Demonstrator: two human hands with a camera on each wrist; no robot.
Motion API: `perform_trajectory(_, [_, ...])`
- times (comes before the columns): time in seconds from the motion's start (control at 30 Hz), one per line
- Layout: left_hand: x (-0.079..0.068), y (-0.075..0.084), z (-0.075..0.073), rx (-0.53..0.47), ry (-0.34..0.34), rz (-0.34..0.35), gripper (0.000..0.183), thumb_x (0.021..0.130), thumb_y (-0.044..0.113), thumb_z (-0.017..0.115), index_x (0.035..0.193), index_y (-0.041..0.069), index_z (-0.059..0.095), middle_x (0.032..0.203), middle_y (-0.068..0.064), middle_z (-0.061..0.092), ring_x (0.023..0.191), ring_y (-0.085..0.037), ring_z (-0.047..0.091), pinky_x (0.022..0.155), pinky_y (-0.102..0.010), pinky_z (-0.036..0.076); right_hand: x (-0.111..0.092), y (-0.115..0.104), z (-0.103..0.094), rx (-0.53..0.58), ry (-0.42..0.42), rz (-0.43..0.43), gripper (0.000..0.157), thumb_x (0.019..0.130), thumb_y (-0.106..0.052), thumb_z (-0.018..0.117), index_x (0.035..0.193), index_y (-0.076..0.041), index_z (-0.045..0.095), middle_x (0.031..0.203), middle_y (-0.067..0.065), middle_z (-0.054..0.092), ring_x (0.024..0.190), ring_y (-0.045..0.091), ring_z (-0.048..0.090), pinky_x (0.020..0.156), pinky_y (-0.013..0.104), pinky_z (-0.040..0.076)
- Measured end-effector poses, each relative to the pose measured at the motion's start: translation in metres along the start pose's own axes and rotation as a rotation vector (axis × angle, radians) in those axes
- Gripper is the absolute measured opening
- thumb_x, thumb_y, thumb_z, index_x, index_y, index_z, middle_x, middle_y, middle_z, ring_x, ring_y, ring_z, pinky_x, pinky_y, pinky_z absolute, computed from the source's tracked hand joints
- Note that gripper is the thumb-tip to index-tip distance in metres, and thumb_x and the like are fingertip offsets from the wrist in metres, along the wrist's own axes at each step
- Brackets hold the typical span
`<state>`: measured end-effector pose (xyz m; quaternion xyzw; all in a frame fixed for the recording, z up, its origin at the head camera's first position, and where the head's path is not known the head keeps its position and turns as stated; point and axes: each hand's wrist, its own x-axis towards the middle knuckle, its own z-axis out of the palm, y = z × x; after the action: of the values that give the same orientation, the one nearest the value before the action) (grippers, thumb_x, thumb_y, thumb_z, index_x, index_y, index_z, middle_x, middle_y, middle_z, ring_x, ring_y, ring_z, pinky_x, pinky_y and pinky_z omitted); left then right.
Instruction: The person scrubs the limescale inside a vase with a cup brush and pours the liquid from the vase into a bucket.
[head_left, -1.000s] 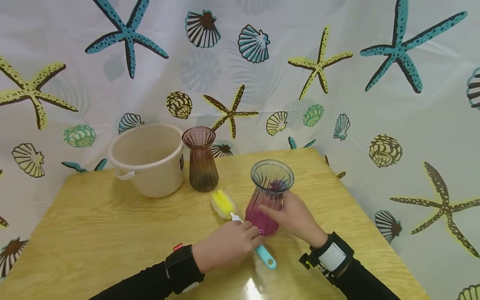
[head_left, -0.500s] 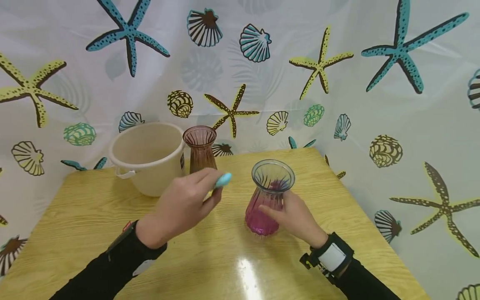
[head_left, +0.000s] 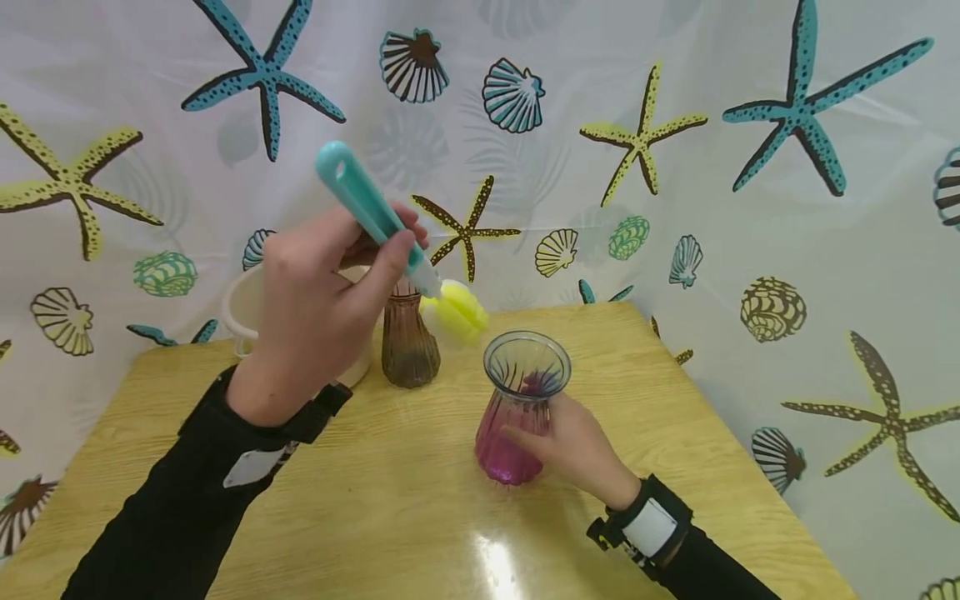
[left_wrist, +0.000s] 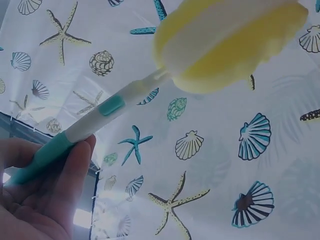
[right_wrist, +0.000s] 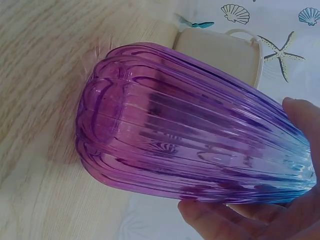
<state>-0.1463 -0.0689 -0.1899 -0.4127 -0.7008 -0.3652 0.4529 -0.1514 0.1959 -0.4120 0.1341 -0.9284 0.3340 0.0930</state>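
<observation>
My left hand [head_left: 318, 308] grips the teal handle of a sponge bottle brush [head_left: 367, 204], raised above the table. Its yellow and white sponge head [left_wrist: 225, 45] points down to the right in the head view, up and left of a ribbed glass vase [head_left: 510, 442]. That vase is pink-purple below and bluish at its flared rim. Fingers and thumb of my right hand [head_left: 581, 454] hold it round the side and neck. In the right wrist view the vase [right_wrist: 190, 125] fills the middle, its base by the wood surface.
A brownish ribbed vase [head_left: 408, 346] stands at the back of the wooden table [head_left: 390, 500], partly behind the brush. Left of it, a cream bucket [head_left: 243, 308] is mostly hidden by my left hand. A curtain with starfish and shells [head_left: 570, 150] hangs behind the table.
My left hand has lifted the bottle brush off the table, moved it up and left, and turned it so the sponge points down. The right hand still holds the vase, shifted slightly left in view.
</observation>
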Motion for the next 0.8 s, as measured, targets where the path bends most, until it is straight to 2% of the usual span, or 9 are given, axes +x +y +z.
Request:
perform_trajectory(0.1, [0.011, 0.003, 0.006, -0.062, -0.013, -0.054, 0.016, 0.087, 0.000, 0.066, 0.100, -0.010, 0.066, 0.092, -0.015, 0.072, 0.087, -0.006, 0.063, 0.073, -0.033, 0.057, -0.001, 0.000, -0.002, 0.006, 0.002, -0.002, 0.076, 0.077, -0.056, 0.071, 0.136, -0.016, 0.043, 0.123, 0.008, 0.060, 0.108, 0.019, 0.054, 0.087, 0.050, 0.050])
perform_trajectory(0.23, [0.020, 0.004, 0.024, -0.171, -0.032, -0.125, 0.020, 0.089, 0.001, 0.064, 0.105, -0.010, 0.063, 0.093, -0.014, 0.072, 0.086, -0.006, 0.063, 0.076, -0.031, 0.056, -0.002, 0.002, -0.003, 0.021, 0.004, -0.004, 0.075, 0.079, -0.054, 0.071, 0.137, -0.016, 0.041, 0.125, 0.007, 0.059, 0.109, 0.019, 0.054, 0.087, 0.050, 0.050])
perform_trajectory(0.33, [0.023, 0.001, 0.040, -0.230, -0.055, -0.121, 0.023, 0.088, 0.001, 0.065, 0.107, -0.011, 0.060, 0.092, -0.015, 0.072, 0.084, -0.006, 0.064, 0.075, -0.030, 0.056, -0.002, 0.003, -0.003, 0.032, -0.008, 0.015, 0.074, 0.079, -0.054, 0.071, 0.137, -0.020, 0.040, 0.125, 0.004, 0.059, 0.109, 0.016, 0.054, 0.087, 0.049, 0.050])
perform_trajectory(0.53, [0.019, -0.005, 0.069, -0.275, -0.145, -0.107, 0.023, 0.090, 0.002, 0.064, 0.108, -0.009, 0.056, 0.091, -0.012, 0.070, 0.081, -0.005, 0.063, 0.076, -0.027, 0.056, -0.002, 0.005, -0.002, 0.026, -0.014, 0.032, 0.072, 0.078, -0.057, 0.069, 0.135, -0.024, 0.039, 0.123, 0.002, 0.060, 0.106, 0.014, 0.055, 0.084, 0.048, 0.052])
perform_trajectory(0.7, [0.008, -0.010, 0.087, -0.252, -0.256, -0.144, 0.017, 0.092, 0.005, 0.063, 0.104, -0.004, 0.056, 0.090, -0.010, 0.069, 0.078, -0.004, 0.063, 0.073, -0.029, 0.057, -0.001, 0.003, -0.001, 0.037, -0.001, 0.007, 0.069, 0.078, -0.055, 0.071, 0.133, -0.027, 0.040, 0.121, 0.000, 0.060, 0.105, 0.011, 0.054, 0.084, 0.046, 0.052])
perform_trajectory(0.8, [0.001, -0.013, 0.093, -0.258, -0.283, -0.167, 0.015, 0.092, 0.005, 0.062, 0.103, -0.003, 0.055, 0.090, -0.011, 0.070, 0.078, -0.005, 0.063, 0.072, -0.031, 0.057, -0.001, 0.002, -0.001, 0.052, -0.007, 0.005, 0.067, 0.078, -0.054, 0.071, 0.132, -0.028, 0.041, 0.121, -0.001, 0.060, 0.105, 0.010, 0.054, 0.084, 0.046, 0.052])
